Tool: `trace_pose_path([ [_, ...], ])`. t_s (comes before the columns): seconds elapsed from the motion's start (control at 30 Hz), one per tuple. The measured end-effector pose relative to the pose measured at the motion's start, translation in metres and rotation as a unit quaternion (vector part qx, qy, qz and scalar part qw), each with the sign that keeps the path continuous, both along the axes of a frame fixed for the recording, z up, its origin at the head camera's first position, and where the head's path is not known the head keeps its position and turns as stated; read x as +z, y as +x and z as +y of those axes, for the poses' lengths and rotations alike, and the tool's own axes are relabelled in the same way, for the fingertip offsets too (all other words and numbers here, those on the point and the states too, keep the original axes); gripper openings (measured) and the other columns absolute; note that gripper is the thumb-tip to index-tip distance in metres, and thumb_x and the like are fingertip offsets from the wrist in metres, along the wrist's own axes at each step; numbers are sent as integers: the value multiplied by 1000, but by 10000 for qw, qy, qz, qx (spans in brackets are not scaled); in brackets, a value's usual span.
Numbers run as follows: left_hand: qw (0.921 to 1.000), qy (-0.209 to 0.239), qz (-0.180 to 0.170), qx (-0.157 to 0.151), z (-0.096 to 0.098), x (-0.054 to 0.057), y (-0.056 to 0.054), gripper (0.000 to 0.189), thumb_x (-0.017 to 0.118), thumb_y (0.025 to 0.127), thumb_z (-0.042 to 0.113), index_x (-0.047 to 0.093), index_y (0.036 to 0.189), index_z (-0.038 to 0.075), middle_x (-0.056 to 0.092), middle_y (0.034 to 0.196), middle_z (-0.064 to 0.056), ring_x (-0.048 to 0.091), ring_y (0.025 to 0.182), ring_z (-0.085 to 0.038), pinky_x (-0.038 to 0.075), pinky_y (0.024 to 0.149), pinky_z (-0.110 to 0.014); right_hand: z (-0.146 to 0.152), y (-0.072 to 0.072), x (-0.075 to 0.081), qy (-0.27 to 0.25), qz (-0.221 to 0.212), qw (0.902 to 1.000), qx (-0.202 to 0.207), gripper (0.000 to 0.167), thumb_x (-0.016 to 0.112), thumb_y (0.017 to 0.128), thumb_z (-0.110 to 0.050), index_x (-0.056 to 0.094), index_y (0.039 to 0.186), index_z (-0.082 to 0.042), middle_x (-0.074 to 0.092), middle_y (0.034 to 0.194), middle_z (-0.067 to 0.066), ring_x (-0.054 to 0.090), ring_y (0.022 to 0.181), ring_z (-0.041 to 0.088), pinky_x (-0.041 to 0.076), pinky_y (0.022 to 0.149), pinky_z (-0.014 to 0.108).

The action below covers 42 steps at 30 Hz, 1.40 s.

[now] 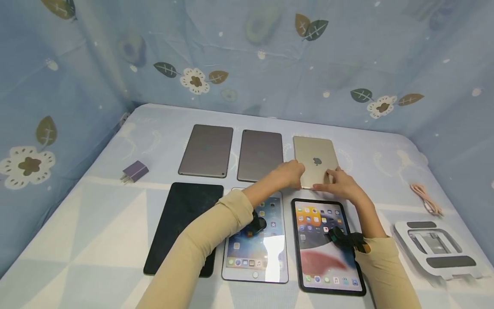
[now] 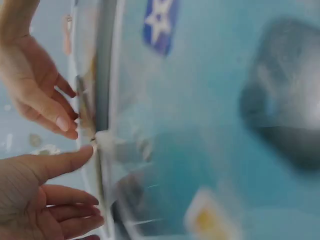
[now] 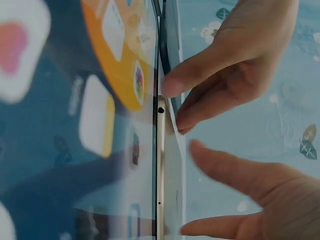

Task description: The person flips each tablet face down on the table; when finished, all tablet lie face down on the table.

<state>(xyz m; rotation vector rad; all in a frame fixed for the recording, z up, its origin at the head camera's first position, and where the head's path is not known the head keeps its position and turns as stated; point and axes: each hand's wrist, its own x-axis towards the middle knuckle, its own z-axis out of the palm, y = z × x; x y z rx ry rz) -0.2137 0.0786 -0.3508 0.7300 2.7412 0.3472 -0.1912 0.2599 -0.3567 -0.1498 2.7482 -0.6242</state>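
Note:
A gold tablet (image 1: pixel 314 156) lies face down at the right of the back row, its dark apple logo showing. My left hand (image 1: pixel 291 172) is at its near left corner; the thumb and fingers (image 2: pixel 75 212) reach its edge fairly straight. At the near right corner is my right hand (image 1: pixel 341 185), with thumb and index finger spread apart and fingertips close over the tablet. The right wrist view shows the tablet's thin gold edge (image 3: pixel 160 165) between a lit screen and both hands. Just in front lies a black-framed tablet (image 1: pixel 322 257) with its home screen lit.
Two grey tablets, one left (image 1: pixel 206 150) and one middle (image 1: pixel 260 154), lie face down in the back row. In front are a dark-screened tablet (image 1: pixel 185 208) and a white lit tablet (image 1: pixel 254 257). A purple charger (image 1: pixel 135 171) sits left; a pink cable (image 1: pixel 424 198) and white stand (image 1: pixel 436 249) right.

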Motion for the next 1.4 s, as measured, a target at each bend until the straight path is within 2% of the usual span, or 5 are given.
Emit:
trace_pose_path([
  [0.23, 9997, 226, -64, 77, -46, 30, 6, 40, 72, 86, 35, 63, 110, 4, 67, 98, -6, 58, 77, -14, 49, 68, -26, -24, 14, 11, -1151, 160, 9931, 136, 89, 63, 90, -40, 17, 150, 7, 16, 154, 34, 20, 137, 57, 27, 104, 70],
  [0.5, 9972, 380, -243, 600, -131, 51, 29, 40, 69, 89, 35, 63, 105, -1, 60, 85, -7, 54, 66, -14, 46, 64, -27, -83, 39, 24, -1247, 697, 9853, 934, 78, 65, 89, -36, 30, 148, 3, 30, 152, 28, 28, 139, 49, 29, 108, 63],
  [0.67, 9933, 376, -270, 1063, -186, 48, 55, 50, 70, 87, 34, 60, 118, -4, 64, 105, -17, 62, 89, -26, 50, 77, -37, -126, 49, 23, -1392, 609, 9801, 1277, 76, 65, 90, -35, 31, 148, 1, 32, 153, 24, 27, 141, 44, 27, 111, 61],
  [0.9, 9867, 324, -448, 1531, -246, 33, 80, 65, 70, 87, 32, 49, 134, -9, 56, 130, -27, 53, 119, -41, 47, 96, -50, -172, 57, 18, -1580, 378, 9721, 1694, 78, 68, 88, -32, 31, 148, 1, 32, 153, 21, 27, 143, 40, 29, 112, 58],
  [1.4, 9778, 183, -901, 1885, -280, 20, 90, 82, 80, 77, 26, 42, 137, -13, 47, 139, -29, 43, 130, -44, 41, 104, -53, -217, 57, 3, -1499, 170, 9691, 1953, 78, 69, 87, -33, 33, 148, -2, 37, 151, 20, 33, 140, 39, 32, 111, 54],
])
